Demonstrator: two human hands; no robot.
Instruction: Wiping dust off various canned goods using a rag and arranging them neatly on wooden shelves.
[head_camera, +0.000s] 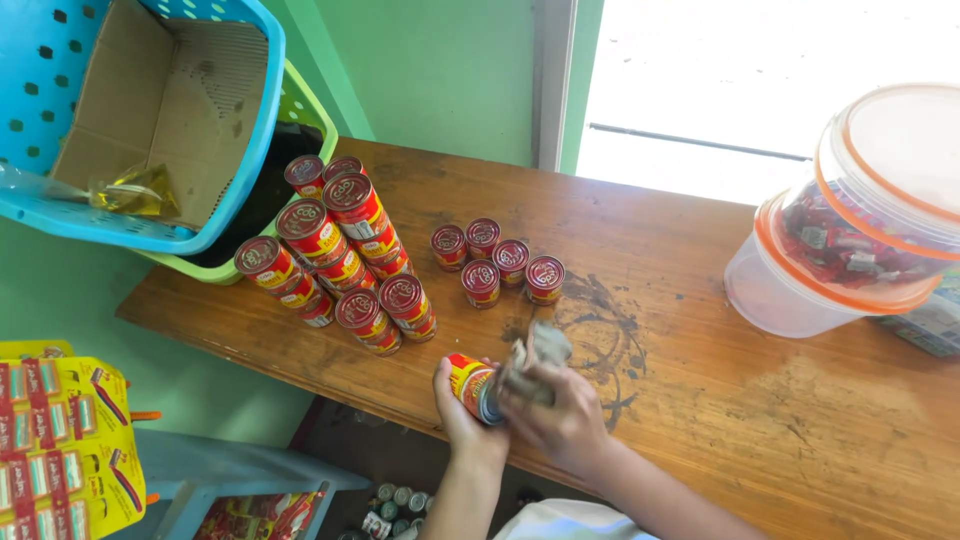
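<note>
Right now left hand (457, 405) is clamped around 1 red-and-yellow can (473, 386), held on its side just past the table's (760, 420) near edge, end facing the right hand. Right hand (560, 420) is closed on a crumpled grey cloth (532, 358), pressed against that end. Can looks rigid metal, likely full so fairly heavy, smooth label probably a bit slick; best grip is around the cylinder wall, as held. Cloth is soft and light. Outward: 5 small red cans (497, 264) mid-table, stacked red cans (340, 250) toward the far-left corner beside tilted blue and green baskets (255, 110). Clear tubs with orange lids (850, 230) sit at the right edge.
</note>
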